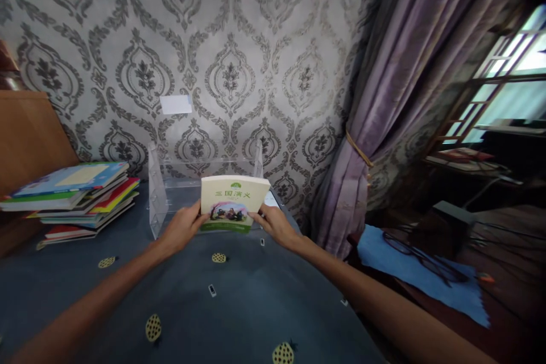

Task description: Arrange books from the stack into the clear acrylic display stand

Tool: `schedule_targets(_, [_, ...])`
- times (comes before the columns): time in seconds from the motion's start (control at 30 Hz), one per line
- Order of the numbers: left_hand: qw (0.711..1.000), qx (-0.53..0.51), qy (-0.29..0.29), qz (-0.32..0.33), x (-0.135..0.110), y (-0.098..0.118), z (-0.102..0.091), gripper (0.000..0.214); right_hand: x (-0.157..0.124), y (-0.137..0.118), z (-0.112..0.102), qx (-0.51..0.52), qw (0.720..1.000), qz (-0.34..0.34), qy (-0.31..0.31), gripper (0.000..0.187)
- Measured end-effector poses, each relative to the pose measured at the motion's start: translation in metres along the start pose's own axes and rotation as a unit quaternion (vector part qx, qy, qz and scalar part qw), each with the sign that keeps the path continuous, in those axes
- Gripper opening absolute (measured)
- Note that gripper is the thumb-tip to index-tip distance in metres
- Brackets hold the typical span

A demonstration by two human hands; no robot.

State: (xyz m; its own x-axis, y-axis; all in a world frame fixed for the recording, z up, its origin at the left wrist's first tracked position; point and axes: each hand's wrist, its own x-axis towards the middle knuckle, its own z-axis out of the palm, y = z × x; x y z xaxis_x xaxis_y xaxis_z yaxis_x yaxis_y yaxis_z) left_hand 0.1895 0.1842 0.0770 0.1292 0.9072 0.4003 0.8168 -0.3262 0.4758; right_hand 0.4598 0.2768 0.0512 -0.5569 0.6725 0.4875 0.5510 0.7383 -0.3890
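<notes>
A cream and green paperback book (pixel 228 196) with Chinese characters and a picture on its cover is held up between both hands. My left hand (pixel 184 227) grips its left edge, thumb on the cover. On the right edge, my right hand (pixel 275 223) is closed in the same way, with the fingers behind the book mostly hidden. Just beyond the book stands a clear plastic rack (pixel 156 193) on the dark blue cloth. The book hides part of this rack, and I cannot tell whether the two touch.
A pile of books (pixel 85 193) lies at the left beside a wooden panel (pixel 34 136). Patterned wallpaper with a white card (pixel 176 104) rises behind. To the right hang a tied purple curtain (pixel 384 68) and, lower, glasses (pixel 422 256) on a blue cloth (pixel 384 259).
</notes>
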Motion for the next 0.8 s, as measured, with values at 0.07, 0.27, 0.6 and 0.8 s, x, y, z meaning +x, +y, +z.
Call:
schedule_targets(0.07, [1.0,0.007,0.002,-0.001,0.011,-0.001,0.001,0.029,0.01,0.007,-0.005,-0.002,1.0,-0.004,-0.01,0.039])
schedule_targets(0.27, [0.999,-0.006,0.027,0.016,0.035,-0.003,-0.004,0.027,0.036,0.012,-0.028,0.053,0.998,-0.037,0.003,0.041])
schedule_targets(0.6, [0.97,0.107,0.196,0.1,0.112,0.039,-0.079,0.024,0.118,-0.014,-0.124,0.016,0.992,-0.095,0.076,0.036])
schedule_targets(0.8, [0.94,0.177,0.266,0.123,0.15,0.062,-0.113,0.028,0.161,-0.024,-0.16,0.016,0.982,-0.106,0.155,0.018])
